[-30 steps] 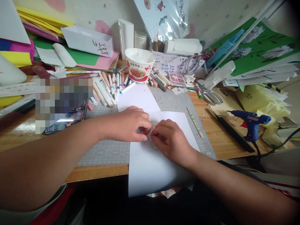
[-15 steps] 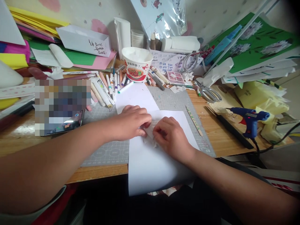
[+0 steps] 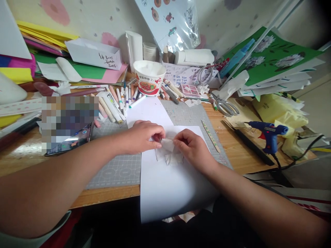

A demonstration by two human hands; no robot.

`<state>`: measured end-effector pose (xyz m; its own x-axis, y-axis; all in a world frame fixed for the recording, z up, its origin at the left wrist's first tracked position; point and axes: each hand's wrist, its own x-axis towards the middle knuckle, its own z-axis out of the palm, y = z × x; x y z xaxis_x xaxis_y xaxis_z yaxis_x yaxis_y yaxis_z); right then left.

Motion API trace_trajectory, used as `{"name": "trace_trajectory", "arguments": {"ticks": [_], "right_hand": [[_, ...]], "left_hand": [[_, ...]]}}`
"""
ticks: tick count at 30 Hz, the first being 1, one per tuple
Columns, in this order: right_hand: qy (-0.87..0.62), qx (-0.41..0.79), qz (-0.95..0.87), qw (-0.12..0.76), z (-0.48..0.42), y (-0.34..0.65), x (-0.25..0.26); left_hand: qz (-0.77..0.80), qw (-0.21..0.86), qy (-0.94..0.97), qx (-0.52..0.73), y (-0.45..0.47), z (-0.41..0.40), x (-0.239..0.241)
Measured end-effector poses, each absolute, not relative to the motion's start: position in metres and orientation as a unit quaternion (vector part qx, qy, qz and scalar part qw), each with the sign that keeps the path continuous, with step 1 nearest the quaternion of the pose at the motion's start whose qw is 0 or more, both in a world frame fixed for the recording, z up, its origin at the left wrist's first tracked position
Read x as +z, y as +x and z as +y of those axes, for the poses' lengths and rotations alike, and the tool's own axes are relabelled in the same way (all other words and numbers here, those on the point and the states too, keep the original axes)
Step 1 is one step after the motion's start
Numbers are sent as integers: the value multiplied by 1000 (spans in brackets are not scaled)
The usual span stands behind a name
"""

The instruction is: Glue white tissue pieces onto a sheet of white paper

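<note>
Between my fingertips is a small piece of thin white tissue paper (image 3: 168, 144), raised a little over a white sheet of paper (image 3: 165, 193). My left hand (image 3: 144, 137) pinches its left side, and my right hand (image 3: 191, 148) pinches the right side. More crinkled tissue, with a few dark drawn lines about it, lies on the sheet just below my fingers. The sheet overhangs the desk's front edge and curls downward. A second white sheet (image 3: 147, 112) lies partly beneath it, on the grey cutting mat (image 3: 116, 168).
Markers (image 3: 111, 106) and a paper bowl (image 3: 149, 81) stand behind the sheets. At left lies a phone (image 3: 85, 137). Rightward are a patterned stick (image 3: 210, 136), scissors (image 3: 224, 105), a black stick (image 3: 249, 144) and a corded blue glue gun (image 3: 270, 136).
My fingers have drawn slightly apart, and the tissue piece between them now shows, lifted and stretched. The whole view has shifted a little.
</note>
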<state>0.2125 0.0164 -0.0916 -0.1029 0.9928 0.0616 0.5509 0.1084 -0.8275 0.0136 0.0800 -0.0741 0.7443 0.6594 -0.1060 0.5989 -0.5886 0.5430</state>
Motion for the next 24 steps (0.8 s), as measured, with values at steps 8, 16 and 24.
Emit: {"name": "trace_trajectory", "arguments": {"ticks": [8,16,24], "right_hand": [[-578,488,-511,409,24,227,-84],[-535,512,-436,511,22,249,-73],[-463,608,-451,460,-1,241,-67]], "left_hand": [[356,268,893,62,14,79,-75],[255,177,944,111,12,70,-81],[308,322,852,276,16,57,-70]]}}
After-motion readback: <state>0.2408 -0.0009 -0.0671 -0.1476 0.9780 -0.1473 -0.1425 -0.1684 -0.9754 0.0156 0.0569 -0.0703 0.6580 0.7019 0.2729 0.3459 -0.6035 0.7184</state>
